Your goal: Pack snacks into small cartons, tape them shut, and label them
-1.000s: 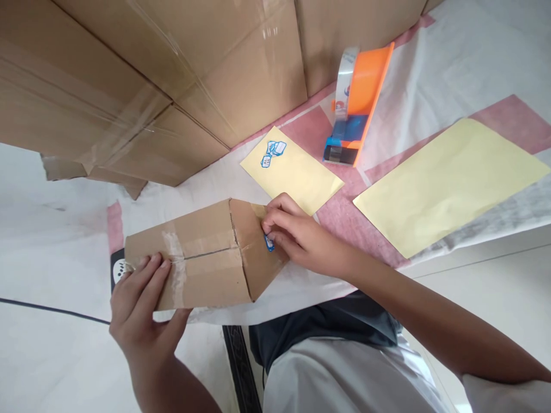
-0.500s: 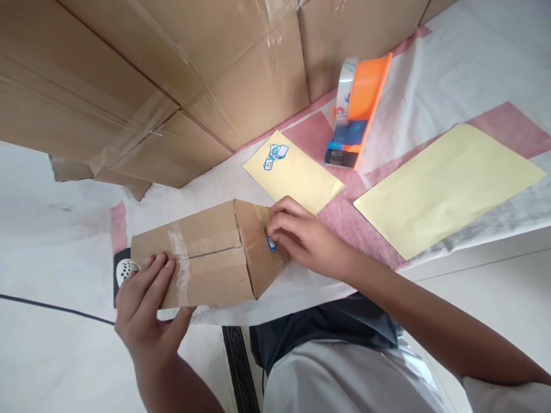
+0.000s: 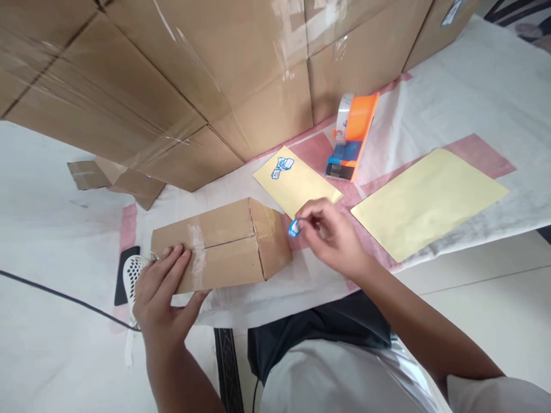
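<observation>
A taped cardboard box [image 3: 228,246] lies on the cloth-covered table. My left hand [image 3: 166,292] rests on its left end, fingers on top and thumb against the near side, gripping it. Just right of the box, my right hand [image 3: 329,232] pinches a small blue-and-white sticker [image 3: 295,228] between thumb and fingers, apart from the box. Behind it lies a yellow sheet [image 3: 297,183] with several blue-edged stickers [image 3: 282,167] near its far corner.
Stacked cardboard boxes [image 3: 258,86] line the back of the table. An orange tape dispenser [image 3: 357,135] stands behind the sheets. A larger yellow sheet [image 3: 430,201] lies at the right. A white perforated object [image 3: 133,275] and a black cable [image 3: 64,295] are at the left.
My right hand has pulled back from the box's end to the right, with the sticker in its fingers. My left hand stays on the box. The view has shifted.
</observation>
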`<state>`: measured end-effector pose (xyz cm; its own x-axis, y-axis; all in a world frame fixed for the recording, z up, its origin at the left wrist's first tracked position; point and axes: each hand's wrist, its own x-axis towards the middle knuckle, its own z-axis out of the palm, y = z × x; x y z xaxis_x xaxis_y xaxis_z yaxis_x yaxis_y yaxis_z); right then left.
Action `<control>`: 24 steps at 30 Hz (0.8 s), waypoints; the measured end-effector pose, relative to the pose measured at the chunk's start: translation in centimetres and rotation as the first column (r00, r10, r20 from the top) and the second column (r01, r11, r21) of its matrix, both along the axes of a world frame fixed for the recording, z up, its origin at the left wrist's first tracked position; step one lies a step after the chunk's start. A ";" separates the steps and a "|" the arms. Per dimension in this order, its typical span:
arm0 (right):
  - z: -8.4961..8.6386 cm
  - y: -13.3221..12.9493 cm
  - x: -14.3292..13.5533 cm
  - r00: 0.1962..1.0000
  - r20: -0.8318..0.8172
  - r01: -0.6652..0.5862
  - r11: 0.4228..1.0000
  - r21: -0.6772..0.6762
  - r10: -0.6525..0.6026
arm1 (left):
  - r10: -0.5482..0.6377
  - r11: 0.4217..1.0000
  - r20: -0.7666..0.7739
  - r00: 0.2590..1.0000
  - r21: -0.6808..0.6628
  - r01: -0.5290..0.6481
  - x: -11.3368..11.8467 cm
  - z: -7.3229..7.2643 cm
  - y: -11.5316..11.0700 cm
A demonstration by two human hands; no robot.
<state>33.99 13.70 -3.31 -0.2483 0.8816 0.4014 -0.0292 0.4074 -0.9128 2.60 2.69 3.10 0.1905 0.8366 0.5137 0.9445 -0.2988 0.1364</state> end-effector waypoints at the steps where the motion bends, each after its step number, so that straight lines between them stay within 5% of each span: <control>1: 0.4 0.8 0.3 0.997 0.042 0.062 0.998 -0.023 -0.061 | 0.000 1.000 -0.009 1.000 0.000 0.000 0.0 0.0 0.0; 4: 1.9 4.5 0.4 0.933 0.341 0.138 0.989 -0.044 -0.115 | 0.005 1.000 -0.033 0.999 -0.007 -0.005 0.1 0.0 0.1; 9: 3.7 12.2 -3.0 0.614 0.788 0.072 0.997 0.001 -0.045 | 0.002 1.000 -0.045 0.999 0.028 0.000 0.1 -0.1 0.1; 14: 4.6 15.3 -7.4 0.428 0.904 -0.011 1.000 0.000 0.005 | -0.004 0.999 -0.059 0.998 0.039 0.006 0.1 -0.2 0.1; 24: 3.0 16.3 -9.9 0.338 0.941 -0.065 0.997 0.050 -0.025 | 0.009 0.999 -0.093 0.996 0.051 -0.004 0.0 -0.2 0.2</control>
<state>24.10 29.96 -0.32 -0.5183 0.8534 -0.0548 0.8206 0.4783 -0.3128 2.61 2.90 2.86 0.2341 0.8114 0.5356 0.9543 -0.2970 0.0327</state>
